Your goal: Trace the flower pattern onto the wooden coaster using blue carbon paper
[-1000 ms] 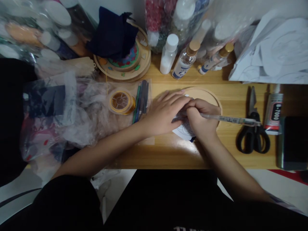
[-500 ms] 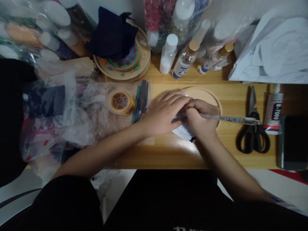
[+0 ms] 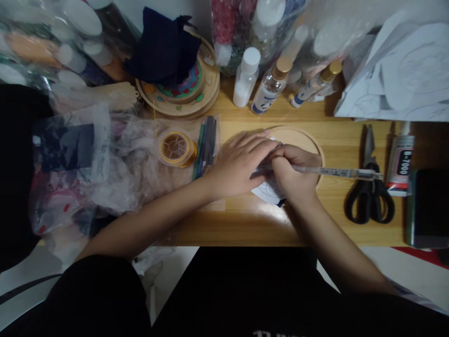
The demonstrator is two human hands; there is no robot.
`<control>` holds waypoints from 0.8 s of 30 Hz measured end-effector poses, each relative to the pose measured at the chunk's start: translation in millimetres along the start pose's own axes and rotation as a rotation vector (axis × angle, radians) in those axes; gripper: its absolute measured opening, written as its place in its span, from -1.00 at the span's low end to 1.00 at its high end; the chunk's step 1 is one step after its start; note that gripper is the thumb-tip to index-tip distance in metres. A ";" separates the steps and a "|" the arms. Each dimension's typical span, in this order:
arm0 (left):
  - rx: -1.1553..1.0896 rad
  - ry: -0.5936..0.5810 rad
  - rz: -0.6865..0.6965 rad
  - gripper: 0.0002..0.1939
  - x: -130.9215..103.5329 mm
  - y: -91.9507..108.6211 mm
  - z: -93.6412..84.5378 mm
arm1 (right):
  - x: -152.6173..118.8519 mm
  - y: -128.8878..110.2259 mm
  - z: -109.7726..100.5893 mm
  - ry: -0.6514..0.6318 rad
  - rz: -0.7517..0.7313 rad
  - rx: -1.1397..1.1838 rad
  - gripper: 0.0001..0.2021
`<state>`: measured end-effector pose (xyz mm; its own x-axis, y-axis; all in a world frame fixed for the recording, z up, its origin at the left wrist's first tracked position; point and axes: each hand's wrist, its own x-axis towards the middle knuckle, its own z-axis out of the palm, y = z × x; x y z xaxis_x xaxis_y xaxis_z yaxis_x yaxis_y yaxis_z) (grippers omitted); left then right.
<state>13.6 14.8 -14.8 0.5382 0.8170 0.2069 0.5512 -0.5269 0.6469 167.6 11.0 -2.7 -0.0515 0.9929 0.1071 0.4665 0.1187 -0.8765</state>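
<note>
My right hand is closed around a clear pen, whose rear end points right toward the scissors. The pen's tip is hidden by my fingers. Fingers stretched out, my left hand lies flat over a white paper with a line drawing and touches the right hand's fingertips. A scrap of dark cloth peeks out at the paper's lower edge. Beneath the hands and paper is a round wooden disc with a raised rim, partly covered.
Left of the hands lie several pens and a spool of golden thread. Black-handled scissors, a glue tube and a phone are at right. Bottles stand behind; plastic bags crowd the left.
The pen's rear end has shifted very slightly to the right. Both hands stay in place over the paper.
</note>
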 end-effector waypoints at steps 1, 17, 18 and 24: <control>0.000 -0.001 0.002 -0.42 0.0 0.1 -0.1 | -0.1 0.1 0.0 -0.001 -0.002 0.000 -0.84; -0.010 0.001 0.001 -0.43 -0.4 -1.0 0.9 | -0.5 1.4 -0.1 -0.002 0.039 -0.008 -0.85; -0.007 -0.001 0.001 -0.43 -0.4 -0.8 0.7 | -0.5 1.9 -0.1 -0.001 0.041 -0.011 -0.85; -0.024 -0.007 -0.001 -0.44 -0.6 -0.8 0.7 | -0.2 3.8 -0.6 -0.013 0.046 -0.006 -0.85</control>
<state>13.3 14.5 -16.0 0.5422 0.8158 0.2013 0.5362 -0.5203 0.6646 170.0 11.3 -5.8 -0.0412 0.9973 0.0603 0.4737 0.0726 -0.8777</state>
